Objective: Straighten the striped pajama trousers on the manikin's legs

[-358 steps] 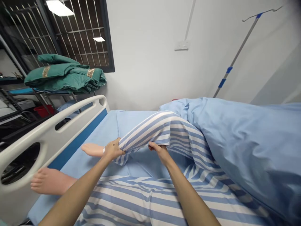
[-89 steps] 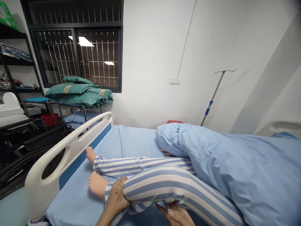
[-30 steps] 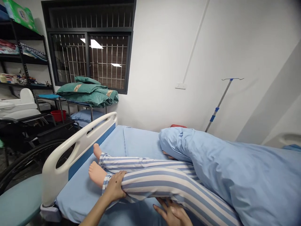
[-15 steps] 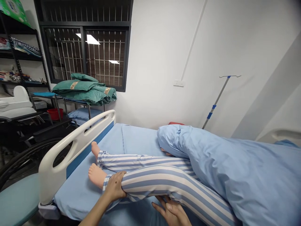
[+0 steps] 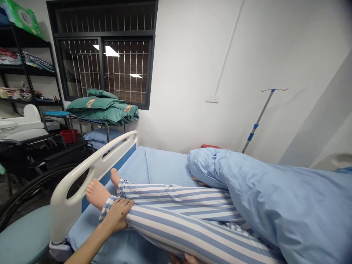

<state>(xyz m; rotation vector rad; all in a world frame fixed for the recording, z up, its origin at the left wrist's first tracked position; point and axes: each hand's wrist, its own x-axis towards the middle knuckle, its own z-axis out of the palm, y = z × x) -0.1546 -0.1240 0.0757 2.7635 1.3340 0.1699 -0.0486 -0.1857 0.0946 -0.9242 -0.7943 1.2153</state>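
A manikin lies on the bed, its legs in blue-and-white striped pyjama trousers (image 5: 176, 198) and its feet bare. My left hand (image 5: 118, 214) is wrapped over the near leg just above the ankle, beside the near foot (image 5: 96, 194). That leg is almost straight, and its foot appears raised off the sheet. Under the same leg, around the knee, my right hand (image 5: 183, 259) supports it from below; only some fingers show at the bottom edge. The far leg lies flat with its foot (image 5: 115, 177) toward the footboard. A light blue quilt (image 5: 264, 194) covers the upper body.
The white footboard (image 5: 62, 190) closes off the bed's left end. Beyond it stand a wheelchair (image 5: 35, 183) and a teal round seat (image 5: 24, 234). Folded green bedding (image 5: 107, 110) lies on a rack under the window. An IV pole (image 5: 258, 121) rises behind the bed.
The near leg has gone from bent at the knee to nearly straight, its foot moving left and up toward the footboard. My left hand moved with it; my right hand slid lower, mostly out of view.
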